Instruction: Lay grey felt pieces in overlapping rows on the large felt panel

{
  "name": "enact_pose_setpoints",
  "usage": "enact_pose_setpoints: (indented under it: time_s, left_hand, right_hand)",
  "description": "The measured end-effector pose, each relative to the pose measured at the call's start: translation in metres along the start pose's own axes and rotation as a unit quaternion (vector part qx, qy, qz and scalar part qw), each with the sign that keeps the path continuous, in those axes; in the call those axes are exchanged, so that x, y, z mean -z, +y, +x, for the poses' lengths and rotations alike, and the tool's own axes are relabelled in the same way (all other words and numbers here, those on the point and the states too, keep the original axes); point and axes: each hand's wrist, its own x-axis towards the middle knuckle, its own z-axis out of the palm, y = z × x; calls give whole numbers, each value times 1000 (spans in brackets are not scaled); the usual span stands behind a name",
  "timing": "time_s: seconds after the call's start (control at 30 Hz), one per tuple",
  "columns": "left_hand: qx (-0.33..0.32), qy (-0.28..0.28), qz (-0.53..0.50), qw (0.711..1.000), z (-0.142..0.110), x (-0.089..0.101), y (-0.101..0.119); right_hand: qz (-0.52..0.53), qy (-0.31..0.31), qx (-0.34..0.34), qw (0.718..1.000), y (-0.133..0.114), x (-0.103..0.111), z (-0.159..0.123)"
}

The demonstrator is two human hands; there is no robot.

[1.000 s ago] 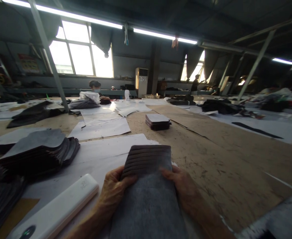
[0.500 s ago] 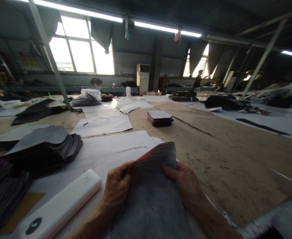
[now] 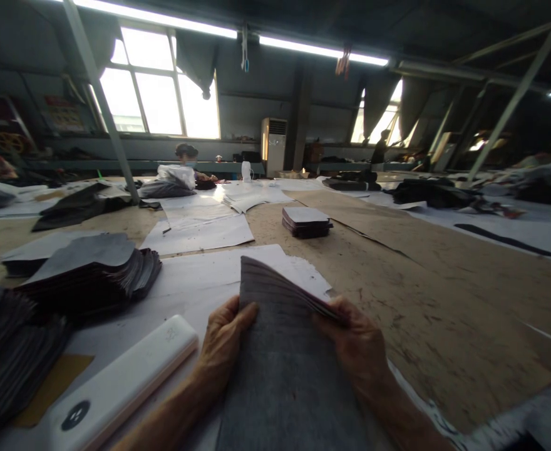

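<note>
Between my two hands is a stack of dark grey cut fabric pieces (image 3: 289,369), its far end fanned into thin layers. My left hand (image 3: 226,335) grips the left edge, thumb on top. On the other side my right hand (image 3: 355,338) is closed on the right edge, where the layers bend up and fold over. The stack's near end runs out of the frame at the bottom. Left of my left hand lies a long white device (image 3: 129,382) with a dark oval spot.
Piles of dark cut pieces (image 3: 87,269) stand at the left. A smaller stack (image 3: 306,222) sits farther off on the brown table surface (image 3: 444,300). White paper sheets (image 3: 200,235) lie around. Across the table a person (image 3: 188,160) sits near a slanting metal post (image 3: 101,103).
The raised far corner of the stack has shifted from the right side to the left. The right edge now bends under my right hand. The view has turned slightly left.
</note>
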Motion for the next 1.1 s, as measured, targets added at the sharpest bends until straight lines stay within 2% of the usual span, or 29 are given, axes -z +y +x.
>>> enact_pose_setpoints:
  time_s: [0.07,0.13,0.23,0.33,0.4,0.5,0.6,0.7,0.77,0.83,0.9,0.93,1.0,1.1]
  left_hand:
    - [29,-15,-27,999,1,-1,0]
    - [29,-12,-26,999,1,-1,-1]
    - [-18,5,27,999,1,-1,-3]
    - [-50,8,75,996,2,-1,-4]
    - [-36,5,83,996,2,-1,-4]
    - [-46,39,154,986,4,1,-4]
    - [-97,125,287,945,6,5,-3]
    - [-94,146,408,896,4,9,1]
    - [-108,110,510,847,2,10,2]
    - [-125,19,621,774,-1,10,2]
    - [-107,-80,697,704,-4,9,1]
    - [-89,-110,718,681,-5,9,0]
    - [-63,-126,737,661,-6,8,0]
    - [-56,-125,742,656,-6,7,1]
  right_hand:
    - [-22,8,11,1000,3,0,2]
    - [22,-39,-60,997,3,0,3]
    - [87,-93,-144,981,0,0,2]
    - [86,-72,-128,985,-2,-1,1]
    - [27,-49,-101,993,-1,-2,1]
    - [-179,17,-46,983,6,-2,4]
    - [-313,74,36,946,13,0,9]
    - [-366,83,108,921,18,2,12]
    - [-418,42,158,894,19,2,10]
    - [-488,-79,176,851,19,0,5]
    - [-544,-204,152,800,18,-2,0]
    - [-560,-238,138,781,18,-3,-2]
    - [-576,-246,129,769,17,-4,-4]
    - [-573,-193,138,784,16,-3,-2]
